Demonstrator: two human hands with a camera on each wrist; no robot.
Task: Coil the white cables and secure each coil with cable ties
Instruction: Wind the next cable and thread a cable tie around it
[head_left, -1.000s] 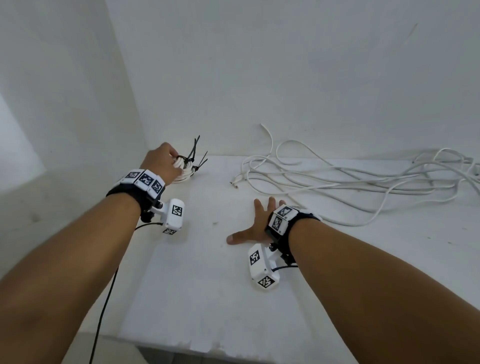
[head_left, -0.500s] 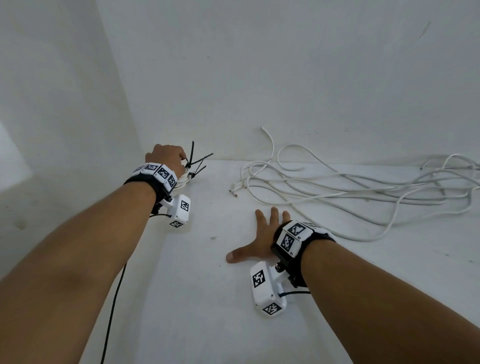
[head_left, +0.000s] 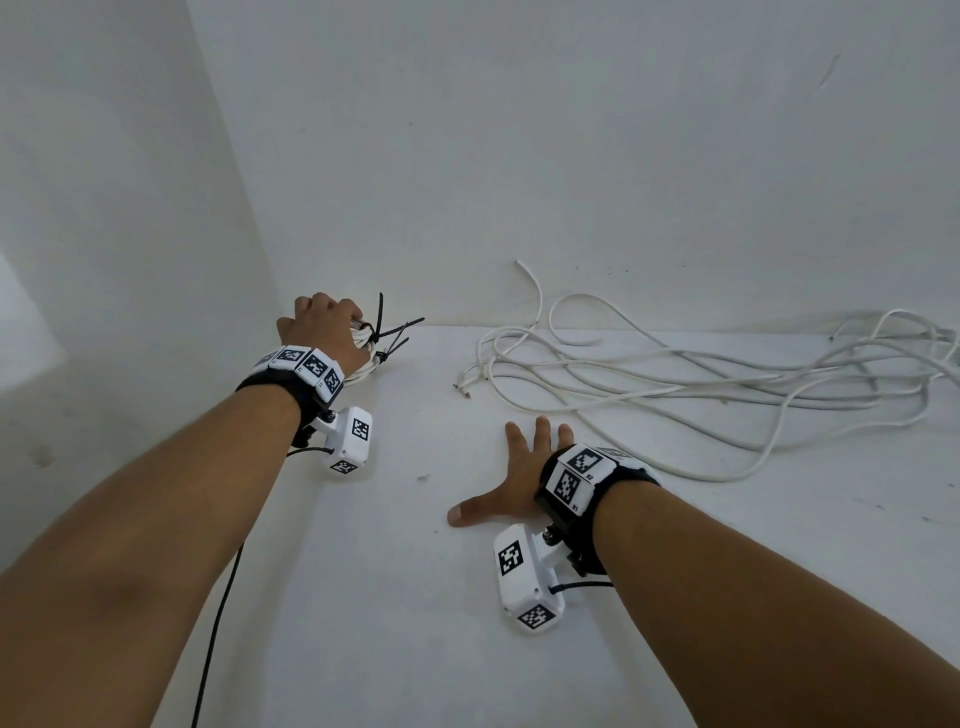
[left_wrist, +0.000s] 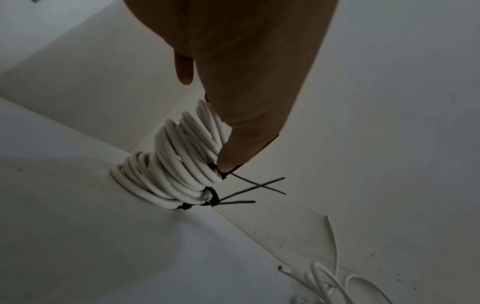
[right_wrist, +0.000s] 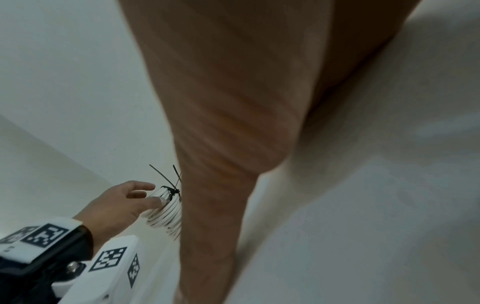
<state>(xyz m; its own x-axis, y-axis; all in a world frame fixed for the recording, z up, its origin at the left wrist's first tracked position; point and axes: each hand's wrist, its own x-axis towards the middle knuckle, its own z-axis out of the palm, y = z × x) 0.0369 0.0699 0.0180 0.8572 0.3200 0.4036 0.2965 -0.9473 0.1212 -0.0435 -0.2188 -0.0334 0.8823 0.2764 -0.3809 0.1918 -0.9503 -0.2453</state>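
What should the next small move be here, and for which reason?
Probably let the left hand release the tied coil and leave it in the corner: black cable ties already bind it. The right hand lies flat on the table, near the loose white cable, which is not yet coiled.

Coiled cables (left_wrist: 168, 172): two white bundles, stacked in the corner.
Cable ties (left_wrist: 213, 198): black, cinched, tails sticking out.
Loose cable (head_left: 701, 384): white, tangled, sprawled rightward.
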